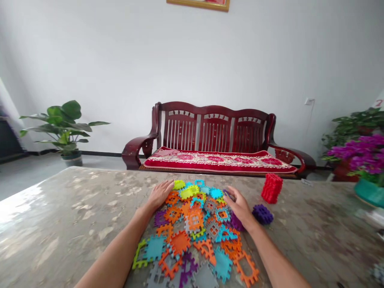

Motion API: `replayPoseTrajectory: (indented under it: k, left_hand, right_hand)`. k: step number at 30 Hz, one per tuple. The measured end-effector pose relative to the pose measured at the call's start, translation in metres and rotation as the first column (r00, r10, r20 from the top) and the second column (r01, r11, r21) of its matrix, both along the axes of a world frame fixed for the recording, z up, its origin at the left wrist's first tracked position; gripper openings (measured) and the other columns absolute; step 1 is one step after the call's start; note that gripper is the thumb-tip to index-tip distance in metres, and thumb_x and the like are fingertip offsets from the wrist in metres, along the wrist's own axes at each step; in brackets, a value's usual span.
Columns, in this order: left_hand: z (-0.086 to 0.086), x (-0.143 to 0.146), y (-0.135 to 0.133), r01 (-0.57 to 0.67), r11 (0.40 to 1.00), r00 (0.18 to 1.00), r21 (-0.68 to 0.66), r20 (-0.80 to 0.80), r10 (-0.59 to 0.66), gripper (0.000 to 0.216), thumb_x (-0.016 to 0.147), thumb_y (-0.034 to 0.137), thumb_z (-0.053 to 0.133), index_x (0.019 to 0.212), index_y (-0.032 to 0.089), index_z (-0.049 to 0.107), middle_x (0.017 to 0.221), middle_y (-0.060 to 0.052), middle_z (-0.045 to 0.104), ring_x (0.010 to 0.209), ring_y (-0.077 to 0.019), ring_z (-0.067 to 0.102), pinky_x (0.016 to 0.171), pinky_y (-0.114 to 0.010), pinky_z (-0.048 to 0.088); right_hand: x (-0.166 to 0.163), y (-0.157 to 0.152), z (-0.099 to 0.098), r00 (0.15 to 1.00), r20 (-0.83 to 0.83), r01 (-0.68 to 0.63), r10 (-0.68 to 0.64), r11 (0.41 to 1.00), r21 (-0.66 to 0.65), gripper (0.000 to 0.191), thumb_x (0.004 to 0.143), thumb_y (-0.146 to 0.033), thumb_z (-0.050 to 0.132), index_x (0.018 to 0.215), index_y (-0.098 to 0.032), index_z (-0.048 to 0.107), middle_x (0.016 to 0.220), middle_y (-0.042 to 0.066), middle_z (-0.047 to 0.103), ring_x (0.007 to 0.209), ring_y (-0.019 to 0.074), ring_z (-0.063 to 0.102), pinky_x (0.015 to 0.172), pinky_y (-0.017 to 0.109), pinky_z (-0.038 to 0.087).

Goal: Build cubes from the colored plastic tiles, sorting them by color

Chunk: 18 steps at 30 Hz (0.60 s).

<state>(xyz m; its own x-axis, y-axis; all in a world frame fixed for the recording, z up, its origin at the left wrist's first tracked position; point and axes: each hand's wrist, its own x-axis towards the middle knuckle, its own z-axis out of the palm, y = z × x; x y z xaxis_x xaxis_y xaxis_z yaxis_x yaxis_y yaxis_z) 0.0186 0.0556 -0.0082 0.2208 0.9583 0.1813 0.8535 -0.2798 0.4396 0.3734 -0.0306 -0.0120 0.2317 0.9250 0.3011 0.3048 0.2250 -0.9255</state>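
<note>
A heap of flat interlocking plastic tiles (195, 228) in orange, blue, grey, purple and lime lies on the marbled table (75, 216) before me. My left hand (160, 193) lies flat and open at the heap's far left edge, fingertips by a lime tile (179, 184). My right hand (240, 206) rests at the heap's right edge, fingers curled around a small purple tile (227, 194). A built purple cube (262, 214) sits just right of that hand. A built red block (271, 188) stands farther right.
A dark red wooden bench (210, 136) with a red cushion stands against the wall beyond the table. A green potted plant (64, 128) stands at the left. Purple flowers in a teal pot (367, 168) sit at the table's right edge.
</note>
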Motion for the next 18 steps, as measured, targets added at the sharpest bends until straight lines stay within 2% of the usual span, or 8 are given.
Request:
replayPoseTrajectory:
  k: [4, 9, 12, 14, 18]
  left_hand:
    - [-0.007, 0.008, 0.003, 0.039, 0.999, 0.998, 0.017, -0.058, -0.038, 0.052, 0.094, 0.045, 0.027, 0.133, 0.026, 0.057, 0.141, -0.001, 0.055, 0.136, -0.0218, 0.041, 0.115, -0.037, 0.026]
    - [-0.005, 0.023, -0.008, -0.026, 0.999, 0.999, -0.02, -0.042, 0.025, 0.054, 0.095, 0.05, 0.024, 0.131, 0.03, 0.058, 0.143, -0.002, 0.053, 0.136, -0.0242, 0.041, 0.114, -0.043, 0.027]
    - [-0.001, 0.034, -0.016, -0.015, 1.0, 1.0, -0.02, -0.028, 0.014, 0.053, 0.094, 0.05, 0.026, 0.13, 0.031, 0.058, 0.143, -0.001, 0.053, 0.137, -0.0241, 0.039, 0.114, -0.044, 0.026]
    - [0.002, 0.039, -0.019, -0.003, 1.0, 1.0, -0.022, 0.023, 0.003, 0.053, 0.094, 0.049, 0.027, 0.129, 0.028, 0.059, 0.141, -0.002, 0.055, 0.137, -0.0238, 0.04, 0.115, -0.043, 0.025]
    - [0.012, 0.035, -0.027, 0.02, 1.0, 0.968, -0.01, 0.252, -0.017, 0.058, 0.094, 0.046, 0.023, 0.131, 0.018, 0.058, 0.14, -0.007, 0.055, 0.137, -0.0224, 0.041, 0.115, -0.04, 0.029]
  right_hand:
    - [-0.011, 0.001, -0.003, 0.987, -0.149, -0.059, 0.054, 0.998, -0.027, 0.061, 0.066, -0.05, 0.075, 0.118, -0.021, 0.06, 0.122, 0.012, 0.066, 0.118, 0.0283, 0.058, 0.105, 0.046, 0.041]
    - [-0.024, -0.008, 0.0, 0.974, -0.225, -0.037, 0.031, 0.999, -0.026, 0.059, 0.065, -0.051, 0.076, 0.114, -0.021, 0.063, 0.124, 0.012, 0.065, 0.119, 0.0291, 0.057, 0.107, 0.047, 0.039]
    - [-0.028, -0.013, 0.003, 0.968, -0.242, -0.072, 0.066, 0.997, -0.017, 0.058, 0.065, -0.051, 0.077, 0.113, -0.02, 0.064, 0.123, 0.012, 0.066, 0.118, 0.0289, 0.058, 0.107, 0.047, 0.04]
    - [-0.029, -0.016, 0.006, 0.964, -0.252, -0.085, 0.081, 0.996, -0.004, 0.058, 0.066, -0.05, 0.076, 0.113, -0.02, 0.064, 0.122, 0.012, 0.066, 0.116, 0.0288, 0.059, 0.106, 0.048, 0.04]
    - [-0.025, -0.02, 0.011, 0.955, -0.29, -0.056, 0.061, 0.998, 0.027, 0.059, 0.066, -0.053, 0.075, 0.113, -0.02, 0.063, 0.123, 0.012, 0.066, 0.118, 0.0291, 0.058, 0.105, 0.048, 0.042]
